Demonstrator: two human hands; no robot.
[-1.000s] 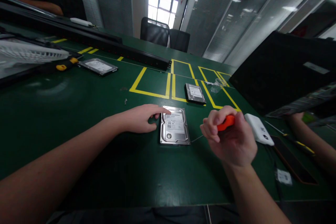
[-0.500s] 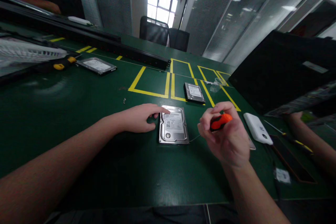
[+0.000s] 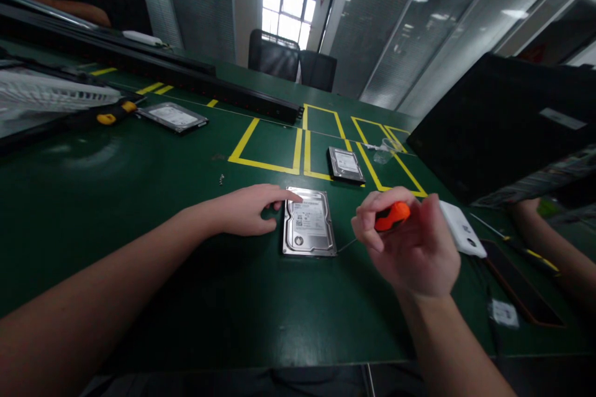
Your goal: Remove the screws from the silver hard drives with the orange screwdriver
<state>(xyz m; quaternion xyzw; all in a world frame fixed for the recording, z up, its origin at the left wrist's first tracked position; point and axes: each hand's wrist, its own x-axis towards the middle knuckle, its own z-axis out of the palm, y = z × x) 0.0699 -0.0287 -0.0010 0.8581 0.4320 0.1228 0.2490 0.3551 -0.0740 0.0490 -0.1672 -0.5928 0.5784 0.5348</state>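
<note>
A silver hard drive (image 3: 311, 221) lies label up on the green table. My left hand (image 3: 249, 209) reaches over its left edge, the index finger stretched onto the top; the thumb is out to the side, and nothing is gripped. In my right hand (image 3: 410, 242) is a screwdriver (image 3: 393, 216) with an orange and black handle, held by the fingers with the palm partly turned up. Its thin shaft slants down left to the drive's lower right side. Whether the tip sits in a screw cannot be made out.
Several small screws (image 3: 221, 180) lie left of the drive. A second hard drive (image 3: 346, 165) sits beyond it, a third (image 3: 173, 116) far left. At right are a white device (image 3: 462, 229), a large black case (image 3: 493, 127) and another person's arm (image 3: 554, 229).
My right hand has rolled around the screwdriver handle, its thumb side now opened outward and the palm shifted slightly right. My left hand and the hard drive stay put.
</note>
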